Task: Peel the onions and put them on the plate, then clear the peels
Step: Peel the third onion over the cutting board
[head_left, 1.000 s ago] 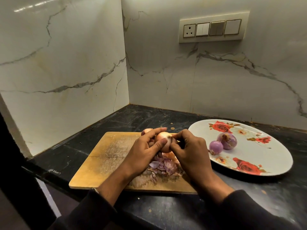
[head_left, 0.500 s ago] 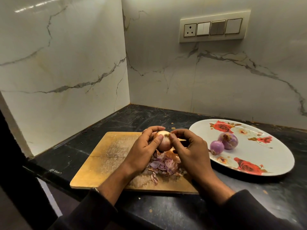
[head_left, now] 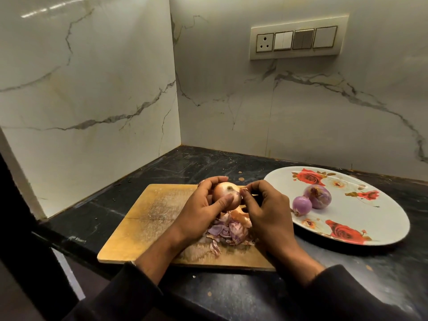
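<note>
My left hand grips an onion with its brown skin still on, held above the wooden cutting board. My right hand pinches at the onion's right side with thumb and fingertips; whether it has hold of a flap of skin I cannot make out. A heap of purple and brown peels lies on the board under both hands. Two peeled purple onions, a small one and a bigger one, rest on the white rose-patterned plate to the right.
The board and plate sit on a black stone counter in a corner of white marble walls. A switch panel is on the back wall. The counter's left edge drops off beside the board.
The onion has turned in my left hand, showing its end. My right fingertips shifted slightly along its right side. Both hands stay above the peels.
</note>
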A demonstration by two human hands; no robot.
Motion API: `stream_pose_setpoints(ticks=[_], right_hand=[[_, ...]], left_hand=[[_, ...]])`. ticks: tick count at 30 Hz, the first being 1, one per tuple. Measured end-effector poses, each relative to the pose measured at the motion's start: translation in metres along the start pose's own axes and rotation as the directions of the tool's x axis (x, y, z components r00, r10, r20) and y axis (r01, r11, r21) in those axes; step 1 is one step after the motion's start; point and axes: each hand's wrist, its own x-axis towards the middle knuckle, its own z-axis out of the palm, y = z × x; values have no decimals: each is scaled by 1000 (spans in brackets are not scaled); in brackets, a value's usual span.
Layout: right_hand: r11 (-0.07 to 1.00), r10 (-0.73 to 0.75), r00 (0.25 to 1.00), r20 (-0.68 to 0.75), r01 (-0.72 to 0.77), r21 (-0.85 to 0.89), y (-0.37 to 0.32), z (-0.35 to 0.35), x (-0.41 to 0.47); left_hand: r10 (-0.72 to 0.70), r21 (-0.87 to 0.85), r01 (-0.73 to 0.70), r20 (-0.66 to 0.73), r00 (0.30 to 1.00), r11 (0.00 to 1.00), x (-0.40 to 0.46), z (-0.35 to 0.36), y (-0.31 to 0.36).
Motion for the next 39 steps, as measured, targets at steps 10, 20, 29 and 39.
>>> stream_pose_setpoints(ticks=[10,20,29,39], right_hand=[[988,81,995,51,-74,-133,2,-4,1],[997,-30,997,74,36,-71,-8,-5,-2],[998,-68,996,64,67,8,-6,-3,-3],[990,-104,990,96,112,-81,-9,-5,-2]], left_hand=[[-46,-44,45,-36,998,998,-1,-1,2],[-17,-30,14,-89,996,999,0,-2,0],[-7,89,11,-43,999,996,0,-3,-1],[2,126,1,-28,1000,992,0,-4,-3]])
